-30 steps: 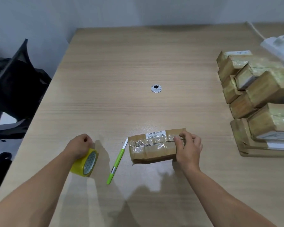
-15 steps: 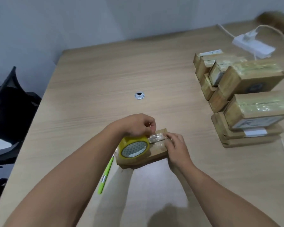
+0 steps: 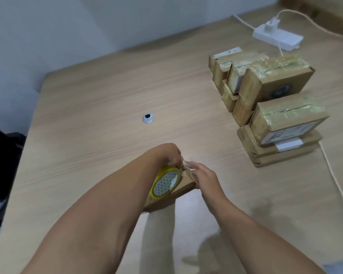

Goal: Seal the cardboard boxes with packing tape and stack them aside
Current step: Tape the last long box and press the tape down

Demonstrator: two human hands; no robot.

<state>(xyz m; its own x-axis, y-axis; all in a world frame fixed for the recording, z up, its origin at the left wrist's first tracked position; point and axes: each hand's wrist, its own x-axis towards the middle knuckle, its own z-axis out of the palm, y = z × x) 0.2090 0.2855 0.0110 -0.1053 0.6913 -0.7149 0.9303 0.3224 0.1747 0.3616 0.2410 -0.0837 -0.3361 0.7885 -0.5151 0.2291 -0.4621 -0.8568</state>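
Cardboard box [image 3: 183, 189], head view: position? (Obs. 1)

Lower centre of the frame, lying on the bench [image 3: 107, 91] between the two hands. Much of it is covered by the forearms and the roll. (Obs. 2)

Left hand [image 3: 167, 155]? (Obs. 1)

Fingers [image 3: 176, 161] curled over the top of the yellow tape roll [image 3: 165, 183] and gripping it. The roll stands on edge on the box's top face, its open core turned toward the camera. (Obs. 2)

Right hand [image 3: 204, 177]? (Obs. 1)

It is at the box's right end. Its fingers [image 3: 192, 166] lie fairly straight, reaching toward a crinkled clear strip of tape just beside the roll. Blurred; I cannot tell whether they pinch the strip or only touch it. (Obs. 2)

Other boxes? (Obs. 1)

Stack of taped boxes [image 3: 273, 107] in the upper right, well apart from the hands, several layers high, with yellowish tape over the top faces. (Obs. 2)

Remaining items? (Obs. 1)

A white power strip [image 3: 277, 36] sits beyond the stack at the far right, with a charger [image 3: 271, 24] plugged in. A white cable [image 3: 335, 184] runs down the right edge of the frame. There is a round metal grommet [image 3: 148, 118] in the bench, centre-left, and a dark chair [image 3: 2, 165] at the left edge. (Obs. 2)
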